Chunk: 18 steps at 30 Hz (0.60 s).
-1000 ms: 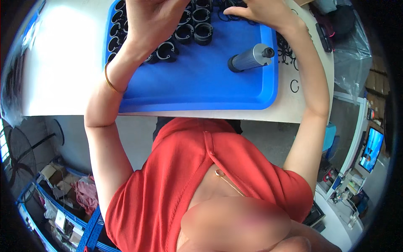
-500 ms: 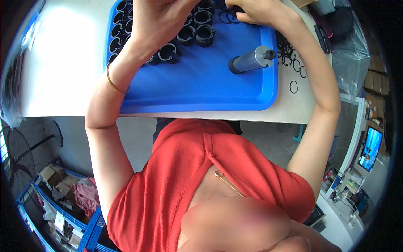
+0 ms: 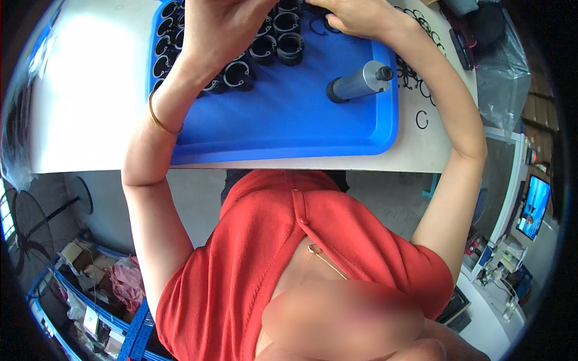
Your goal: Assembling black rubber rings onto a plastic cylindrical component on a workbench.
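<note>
My left hand (image 3: 226,27) reaches over the left part of a blue tray (image 3: 271,153); its fingertips are cut off by the top edge, so its grip is hidden. Below and beside it, black cylindrical sleeves (image 3: 290,49) stand in rows, with C-shaped retaining rings at their open tops. Toward the tray's far right, my right hand (image 3: 355,15) has curled fingers, partly out of view; whatever they hold is hidden. Loose black retaining rings (image 3: 318,25) lie on the tray by its thumb. A grey metal cylinder (image 3: 359,83) with a black base and black tip stands, tilted in view, at the tray's right.
More black retaining rings (image 3: 407,77) are heaped on the white table (image 3: 90,108) right of the tray, and a single ring (image 3: 422,120) lies nearer. Clear plastic sheeting (image 3: 506,90) hangs at the right. A fan (image 3: 27,240) and blue shelving (image 3: 135,331) are at lower left.
My right hand has shifted slightly left, its fingers now nearer the left hand. The tray and its sleeves sit slightly higher in view. My left hand has barely moved.
</note>
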Each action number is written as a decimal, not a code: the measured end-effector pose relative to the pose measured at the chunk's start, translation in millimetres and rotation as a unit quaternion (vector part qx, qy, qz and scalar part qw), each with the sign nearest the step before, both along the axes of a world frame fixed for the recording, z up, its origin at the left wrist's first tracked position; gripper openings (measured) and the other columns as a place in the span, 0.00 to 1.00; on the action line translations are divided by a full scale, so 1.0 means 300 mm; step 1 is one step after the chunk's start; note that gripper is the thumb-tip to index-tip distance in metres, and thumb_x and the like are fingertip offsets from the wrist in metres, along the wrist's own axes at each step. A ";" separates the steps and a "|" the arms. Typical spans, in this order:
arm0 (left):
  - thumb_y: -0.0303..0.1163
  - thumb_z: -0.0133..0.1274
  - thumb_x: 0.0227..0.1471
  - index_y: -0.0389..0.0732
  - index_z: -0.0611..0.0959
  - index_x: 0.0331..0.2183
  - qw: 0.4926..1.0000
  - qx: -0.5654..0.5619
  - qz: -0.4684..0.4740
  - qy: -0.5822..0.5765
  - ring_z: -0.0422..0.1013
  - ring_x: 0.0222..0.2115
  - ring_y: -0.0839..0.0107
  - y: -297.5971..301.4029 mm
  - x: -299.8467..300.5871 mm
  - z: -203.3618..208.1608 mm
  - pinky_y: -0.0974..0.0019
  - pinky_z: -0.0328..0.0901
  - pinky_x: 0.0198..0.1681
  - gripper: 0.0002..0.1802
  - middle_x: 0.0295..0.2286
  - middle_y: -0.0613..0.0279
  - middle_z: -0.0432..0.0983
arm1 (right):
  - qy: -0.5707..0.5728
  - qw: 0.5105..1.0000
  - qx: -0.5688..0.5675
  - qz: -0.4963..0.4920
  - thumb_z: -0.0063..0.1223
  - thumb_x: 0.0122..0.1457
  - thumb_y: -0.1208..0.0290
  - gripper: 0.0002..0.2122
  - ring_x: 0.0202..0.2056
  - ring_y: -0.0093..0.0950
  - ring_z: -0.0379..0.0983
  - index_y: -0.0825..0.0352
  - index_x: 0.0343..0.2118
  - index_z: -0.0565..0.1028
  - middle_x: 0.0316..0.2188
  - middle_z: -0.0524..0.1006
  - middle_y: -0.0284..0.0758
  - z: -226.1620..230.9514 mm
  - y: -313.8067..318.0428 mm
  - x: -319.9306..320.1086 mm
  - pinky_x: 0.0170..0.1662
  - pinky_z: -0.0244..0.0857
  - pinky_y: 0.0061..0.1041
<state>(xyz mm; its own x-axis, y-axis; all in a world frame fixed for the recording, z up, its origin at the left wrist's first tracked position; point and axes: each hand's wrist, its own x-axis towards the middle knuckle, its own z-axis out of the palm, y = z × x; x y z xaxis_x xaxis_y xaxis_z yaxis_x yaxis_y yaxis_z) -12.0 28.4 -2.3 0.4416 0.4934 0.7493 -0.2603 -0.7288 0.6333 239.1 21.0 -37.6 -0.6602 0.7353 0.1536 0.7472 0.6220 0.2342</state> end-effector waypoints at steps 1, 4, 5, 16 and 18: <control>0.26 0.55 0.64 0.34 0.79 0.46 1.000 -0.003 0.002 0.006 0.74 0.45 0.71 -0.001 -0.001 0.001 0.65 0.69 0.51 0.10 0.42 0.58 0.78 | -0.010 1.000 0.007 0.001 0.61 0.49 0.68 0.18 0.65 0.52 0.58 0.64 0.45 0.80 0.58 0.68 0.52 -0.002 -0.003 0.000 0.67 0.51 0.60; 0.26 0.55 0.64 0.33 0.79 0.46 1.000 -0.008 0.012 0.012 0.74 0.44 0.71 0.001 -0.004 -0.008 0.66 0.68 0.51 0.10 0.42 0.58 0.78 | -0.018 1.000 -0.012 0.015 0.62 0.47 0.68 0.17 0.65 0.51 0.59 0.62 0.42 0.81 0.57 0.69 0.52 0.025 -0.009 -0.006 0.67 0.51 0.60; 0.26 0.55 0.64 0.33 0.79 0.46 1.000 -0.012 0.016 0.009 0.74 0.44 0.72 0.002 -0.002 -0.011 0.66 0.68 0.51 0.10 0.42 0.58 0.78 | -0.017 1.000 -0.012 0.014 0.62 0.47 0.68 0.17 0.65 0.51 0.59 0.62 0.42 0.81 0.57 0.69 0.52 0.038 -0.016 -0.006 0.67 0.51 0.60; 0.25 0.55 0.64 0.34 0.80 0.45 0.999 -0.007 0.027 0.021 0.74 0.43 0.74 -0.003 -0.010 -0.008 0.67 0.68 0.50 0.09 0.41 0.59 0.79 | -0.074 0.991 -0.094 0.068 0.64 0.47 0.65 0.10 0.63 0.45 0.60 0.62 0.32 0.84 0.53 0.71 0.47 0.159 -0.107 -0.021 0.69 0.49 0.57; 0.25 0.55 0.64 0.34 0.80 0.45 1.000 -0.009 0.019 0.022 0.74 0.43 0.74 -0.007 -0.010 0.001 0.68 0.68 0.49 0.09 0.41 0.59 0.79 | -0.083 0.990 -0.085 0.075 0.64 0.46 0.65 0.09 0.63 0.44 0.60 0.63 0.30 0.84 0.53 0.71 0.46 0.160 -0.123 -0.009 0.69 0.48 0.56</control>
<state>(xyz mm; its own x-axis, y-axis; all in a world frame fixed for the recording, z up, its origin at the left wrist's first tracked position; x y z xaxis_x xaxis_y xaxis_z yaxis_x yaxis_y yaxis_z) -15.1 26.2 -2.1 0.4549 0.5233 0.7206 -0.2046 -0.7260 0.6565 236.4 -15.9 10.4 -0.7702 0.6323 -0.0835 0.6029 0.7646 0.2277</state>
